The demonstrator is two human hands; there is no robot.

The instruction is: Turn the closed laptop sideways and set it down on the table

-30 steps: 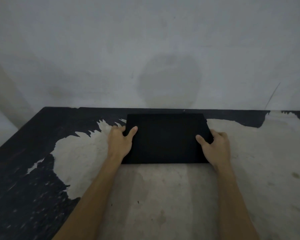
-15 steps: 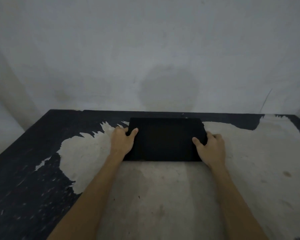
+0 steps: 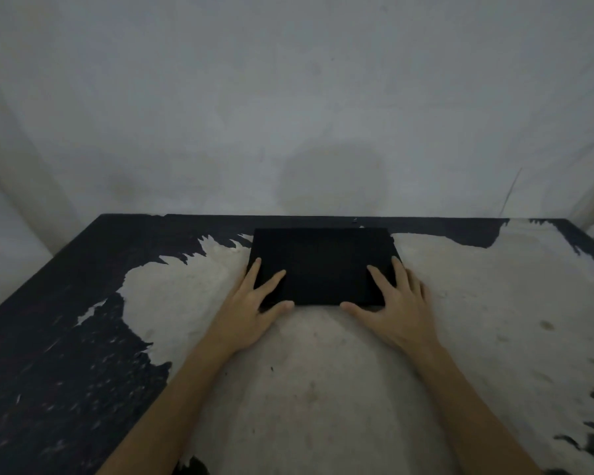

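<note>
The closed black laptop (image 3: 323,265) lies flat on the worn table (image 3: 477,303), near the far edge, its long side toward me. My left hand (image 3: 254,306) rests on its near left corner, fingers spread on the lid and thumb along the near edge. My right hand (image 3: 391,303) mirrors it on the near right corner, fingers apart on the lid, thumb at the near edge. Neither hand is closed around the laptop.
The tabletop is black with large pale patches where the coating has peeled off. A grey wall (image 3: 323,114) rises directly behind the table's far edge. A thin cable (image 3: 510,190) hangs at the far right.
Both hands have left the laptop's side edges and slid to its near corners, with fingers now spread flat on the lid. The laptop sits flat in about the same place.
</note>
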